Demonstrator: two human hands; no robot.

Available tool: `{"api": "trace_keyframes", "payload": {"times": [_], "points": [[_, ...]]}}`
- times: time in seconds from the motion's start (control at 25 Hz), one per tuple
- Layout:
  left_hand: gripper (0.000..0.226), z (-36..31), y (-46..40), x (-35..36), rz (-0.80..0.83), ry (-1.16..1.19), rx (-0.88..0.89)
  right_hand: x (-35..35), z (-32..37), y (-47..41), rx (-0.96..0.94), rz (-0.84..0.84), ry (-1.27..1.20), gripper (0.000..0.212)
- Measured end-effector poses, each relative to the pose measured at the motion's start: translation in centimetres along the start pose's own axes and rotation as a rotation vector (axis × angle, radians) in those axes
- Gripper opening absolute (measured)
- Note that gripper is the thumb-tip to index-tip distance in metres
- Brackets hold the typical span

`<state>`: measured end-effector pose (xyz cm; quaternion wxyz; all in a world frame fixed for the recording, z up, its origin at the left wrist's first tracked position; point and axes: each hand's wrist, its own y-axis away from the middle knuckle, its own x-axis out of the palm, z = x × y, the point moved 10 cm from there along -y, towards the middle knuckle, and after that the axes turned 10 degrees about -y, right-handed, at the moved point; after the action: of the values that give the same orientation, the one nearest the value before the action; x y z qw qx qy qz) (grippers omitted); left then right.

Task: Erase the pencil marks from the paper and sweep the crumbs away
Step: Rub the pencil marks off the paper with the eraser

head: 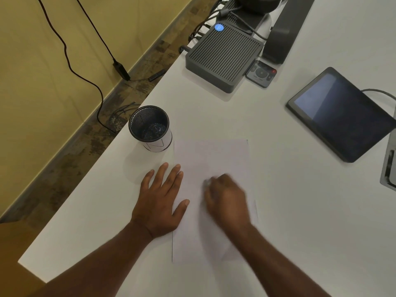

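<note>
A white sheet of paper [212,159] lies flat on the white table [300,200] in front of me. My left hand [159,200] rests palm down with fingers spread, its thumb and fingertips pressing the sheet's left edge. My right hand [227,198] is curled and motion-blurred over the middle of the sheet. At its fingertips sits a small pale blurred thing, apparently an eraser [207,182], touching the paper. I cannot make out pencil marks or crumbs on the sheet.
A black mesh pen cup [150,127] stands just beyond the sheet's far left corner, near the table's left edge. A dark ribbed box [222,58], a small remote [261,73] and a tablet [342,114] sit farther back and right.
</note>
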<state>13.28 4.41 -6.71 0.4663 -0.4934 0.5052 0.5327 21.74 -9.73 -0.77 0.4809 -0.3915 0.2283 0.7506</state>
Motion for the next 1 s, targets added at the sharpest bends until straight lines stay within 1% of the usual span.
{"api": "trace_keyframes", "payload": {"times": [0.04, 0.08, 0.12, 0.16, 0.2, 0.24, 0.28, 0.32, 0.36, 0.4, 0.44, 0.52, 0.56, 0.6, 0.64, 0.68, 0.72, 0.76, 0.8, 0.84, 0.88, 0.92, 0.96, 1.0], "points": [[0.074, 0.0, 0.1, 0.0, -0.007, 0.000, 0.007, 1.2, 1.2, 1.2, -0.107, 0.056, -0.002, 0.016], [0.074, 0.0, 0.1, 0.0, -0.013, 0.002, 0.009, 1.0, 0.8, 0.8, -0.115, 0.075, -0.031, 0.017], [0.074, 0.0, 0.1, 0.0, -0.015, 0.002, 0.006, -0.3, -1.5, -1.0, -0.030, 0.038, -0.036, 0.020], [0.074, 0.0, 0.0, 0.0, -0.011, -0.001, 0.001, -2.7, -4.0, -2.7, 0.073, -0.097, -0.009, 0.023], [0.074, 0.0, -0.1, 0.1, -0.006, -0.005, -0.003, -4.2, -5.2, -3.5, 0.154, -0.172, 0.009, 0.026], [0.074, 0.0, -0.2, 0.1, -0.002, -0.007, -0.004, -4.4, -5.2, -3.8, 0.168, -0.180, 0.006, 0.026], [0.074, 0.0, -0.2, 0.1, -0.002, -0.008, -0.001, -3.3, -3.6, -3.5, 0.137, -0.110, -0.006, 0.024], [0.074, 0.0, -0.1, 0.1, -0.005, -0.008, 0.005, -0.7, -0.7, -2.0, 0.038, -0.006, -0.006, 0.021], [0.073, -0.1, 0.0, 0.0, -0.011, -0.006, 0.013, 1.0, 1.0, -0.7, -0.078, 0.057, -0.007, 0.018], [0.073, 0.0, 0.0, 0.0, -0.016, -0.003, 0.016, 1.5, 1.3, -0.8, -0.122, 0.095, -0.027, 0.017], [0.073, 0.0, 0.1, 0.0, -0.019, -0.003, 0.012, 0.7, -0.3, -2.5, -0.062, 0.086, -0.036, 0.019], [0.074, 0.1, 0.0, 0.1, -0.013, -0.010, 0.001, -2.9, -4.2, -5.4, 0.126, -0.129, 0.019, 0.024], [0.074, 0.0, -0.1, 0.1, -0.010, -0.011, 0.001, -3.2, -4.3, -5.8, 0.136, -0.149, 0.020, 0.024], [0.074, 0.0, -0.1, 0.1, -0.009, -0.011, 0.004, -2.4, -2.8, -5.7, 0.103, -0.077, 0.014, 0.022], [0.074, -0.1, 0.0, 0.0, -0.008, -0.012, 0.010, -0.1, -0.1, -4.3, -0.010, 0.029, 0.012, 0.019], [0.074, -0.1, 0.0, 0.0, -0.008, -0.011, 0.015, 1.2, 1.4, -3.2, -0.114, 0.080, 0.004, 0.018], [0.074, -0.1, 0.0, 0.0, -0.007, -0.009, 0.015, 1.5, 1.4, -3.5, -0.137, 0.113, -0.018, 0.019], [0.074, -0.1, 0.0, 0.0, -0.005, -0.009, 0.009, 0.5, -0.2, -5.3, -0.055, 0.094, -0.027, 0.023], [0.074, 0.0, 0.0, 0.1, 0.001, -0.011, 0.002, -1.4, -2.7, -7.2, 0.045, -0.032, -0.002, 0.027], [0.074, 0.0, 0.0, 0.2, 0.008, -0.013, -0.003, -2.8, -3.9, -8.0, 0.128, -0.111, 0.018, 0.028], [0.074, 0.0, -0.1, 0.2, 0.013, -0.013, -0.004, -3.1, -3.8, -8.3, 0.132, -0.124, 0.028, 0.028], [0.074, 0.0, -0.1, 0.2, 0.016, -0.015, -0.001, -2.2, -2.4, -7.7, 0.102, -0.062, 0.031, 0.026], [0.074, 0.0, -0.1, 0.2, 0.017, -0.017, 0.005, 0.0, 0.3, -6.0, 0.006, 0.043, 0.019, 0.023], [0.074, 0.0, 0.0, 0.1, 0.016, -0.017, 0.011, 1.4, 1.6, -4.6, -0.090, 0.082, 0.007, 0.020]]}}
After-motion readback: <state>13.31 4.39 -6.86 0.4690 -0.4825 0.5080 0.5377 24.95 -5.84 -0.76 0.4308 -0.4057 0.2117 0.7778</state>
